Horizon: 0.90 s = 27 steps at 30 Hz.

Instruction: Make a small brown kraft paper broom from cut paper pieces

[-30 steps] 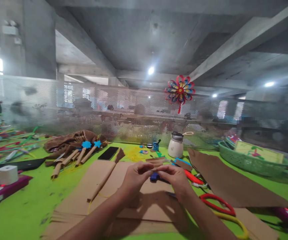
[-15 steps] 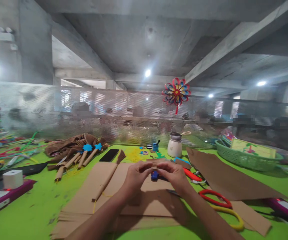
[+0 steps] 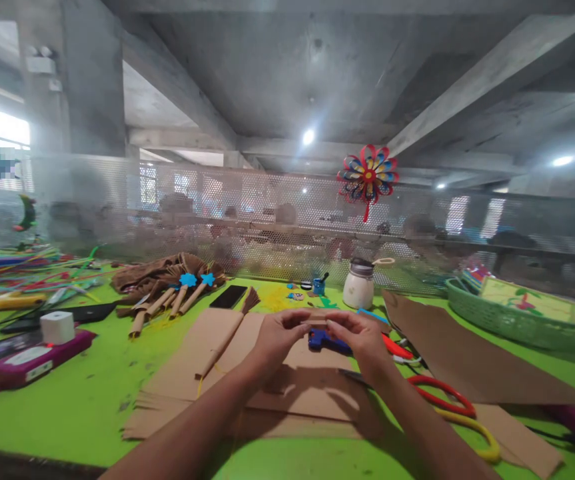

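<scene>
My left hand (image 3: 283, 335) and my right hand (image 3: 360, 335) face each other over a stack of brown paper sheets (image 3: 172, 397). Both pinch the ends of a small brown paper strip (image 3: 318, 321), held level between my fingertips. Just beneath my fingers lies a blue glue gun (image 3: 328, 341), partly hidden by my right hand. To the left, a rolled brown paper stick (image 3: 221, 345) with a fringed end rests on the sheets. Scissors (image 3: 440, 396) with one red and one yellow handle lie beside my right forearm, their blades partly covered.
Paper brooms (image 3: 182, 297) with blue cutouts and a phone (image 3: 228, 297) lie back left. A purple power strip (image 3: 42, 363) holds a white charger (image 3: 57, 328). A white jar (image 3: 358, 288), a large brown sheet (image 3: 447, 347) and a green basket (image 3: 512, 330) stand right, before a perforated screen (image 3: 267, 233).
The view swings slightly right, then left, shifting the table in the picture. My hands stay together on the paper strip, and more of the glue gun shows between them now.
</scene>
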Motion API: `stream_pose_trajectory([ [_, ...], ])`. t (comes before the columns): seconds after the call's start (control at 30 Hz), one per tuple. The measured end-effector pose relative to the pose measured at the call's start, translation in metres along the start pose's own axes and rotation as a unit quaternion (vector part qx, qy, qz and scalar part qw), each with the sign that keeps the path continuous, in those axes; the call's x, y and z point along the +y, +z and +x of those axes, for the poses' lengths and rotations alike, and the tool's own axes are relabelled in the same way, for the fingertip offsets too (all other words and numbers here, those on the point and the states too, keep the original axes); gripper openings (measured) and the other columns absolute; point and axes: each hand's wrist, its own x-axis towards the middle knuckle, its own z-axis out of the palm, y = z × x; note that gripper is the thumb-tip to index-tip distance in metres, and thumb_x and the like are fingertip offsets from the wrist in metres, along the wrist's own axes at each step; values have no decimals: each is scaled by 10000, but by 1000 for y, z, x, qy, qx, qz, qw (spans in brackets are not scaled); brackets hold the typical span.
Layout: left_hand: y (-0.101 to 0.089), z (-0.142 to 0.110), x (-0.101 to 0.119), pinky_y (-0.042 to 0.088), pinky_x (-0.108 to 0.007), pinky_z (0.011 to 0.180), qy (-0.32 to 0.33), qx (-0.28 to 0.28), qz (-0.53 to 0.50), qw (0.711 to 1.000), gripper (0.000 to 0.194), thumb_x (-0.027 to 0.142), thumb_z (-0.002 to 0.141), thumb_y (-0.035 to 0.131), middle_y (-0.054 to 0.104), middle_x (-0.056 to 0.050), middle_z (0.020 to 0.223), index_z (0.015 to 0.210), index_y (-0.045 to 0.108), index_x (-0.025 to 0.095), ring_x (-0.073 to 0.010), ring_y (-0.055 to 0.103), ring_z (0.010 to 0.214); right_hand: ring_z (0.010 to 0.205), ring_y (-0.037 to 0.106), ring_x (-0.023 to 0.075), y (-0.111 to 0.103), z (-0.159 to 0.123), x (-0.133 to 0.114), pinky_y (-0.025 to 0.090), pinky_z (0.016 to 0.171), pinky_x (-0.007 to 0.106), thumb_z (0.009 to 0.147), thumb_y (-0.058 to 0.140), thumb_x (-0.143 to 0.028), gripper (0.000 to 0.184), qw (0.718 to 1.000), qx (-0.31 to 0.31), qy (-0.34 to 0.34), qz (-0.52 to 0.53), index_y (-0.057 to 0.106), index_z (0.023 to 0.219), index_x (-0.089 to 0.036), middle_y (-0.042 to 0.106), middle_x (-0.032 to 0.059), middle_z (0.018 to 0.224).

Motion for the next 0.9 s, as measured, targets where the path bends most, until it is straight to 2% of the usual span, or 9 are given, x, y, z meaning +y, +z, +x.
stream_pose_trajectory([
  [0.13,1,-3,1,488,-291,723,75,18,84,993,181,198,695,649,704,-68,858,865,696,157,-169,623,756,714,630,162,-2,1,5,500,708,296,625,755,-313,286,999,8,21,39,681,859,-166,698,38,788],
  [0.23,1,-4,-4,491,-275,733,130,26,139,981,157,201,722,643,700,-58,863,868,693,171,-160,626,769,742,639,188,-1,0,4,503,723,335,637,742,-321,267,1000,-6,14,14,679,851,-174,699,50,809],
  [0.3,1,-3,-8,494,-268,734,146,24,147,978,161,214,735,641,698,-50,869,886,687,180,-157,628,780,755,634,198,0,-1,2,500,730,351,679,707,-314,206,998,-11,-33,-53,678,831,-177,694,56,815],
  [0.37,1,-3,-11,494,-268,740,150,22,147,977,164,223,741,641,698,-48,879,894,686,186,-158,629,795,783,623,201,0,-2,-1,490,745,354,729,664,-289,140,983,-11,-105,-148,678,818,-182,685,59,826],
  [0.47,2,-3,-8,493,-275,738,123,24,130,984,163,221,738,639,700,-59,896,886,693,181,-167,628,805,792,607,198,-1,-2,-5,480,740,342,772,623,-249,111,949,-20,-187,-253,672,847,-184,674,59,829],
  [0.57,3,-3,-5,491,-279,707,61,18,79,995,185,214,720,644,703,-75,895,890,695,163,-174,628,787,764,608,187,-3,-3,-4,484,716,325,789,602,-217,104,934,-26,-215,-283,665,863,-181,674,53,818],
  [0.7,4,-1,-4,478,-277,683,-1,1,7,1000,228,189,668,671,706,-72,857,891,694,150,-169,622,744,759,620,184,-2,-4,0,496,708,318,793,593,-203,89,933,-10,-217,-285,662,844,-179,684,54,819],
  [0.9,4,-2,2,456,-269,675,-16,4,-21,1000,198,174,638,689,703,-60,786,833,702,143,-154,598,701,771,628,188,1,-5,-2,504,720,322,783,603,-215,67,943,5,-210,-260,663,789,-186,684,45,804],
])
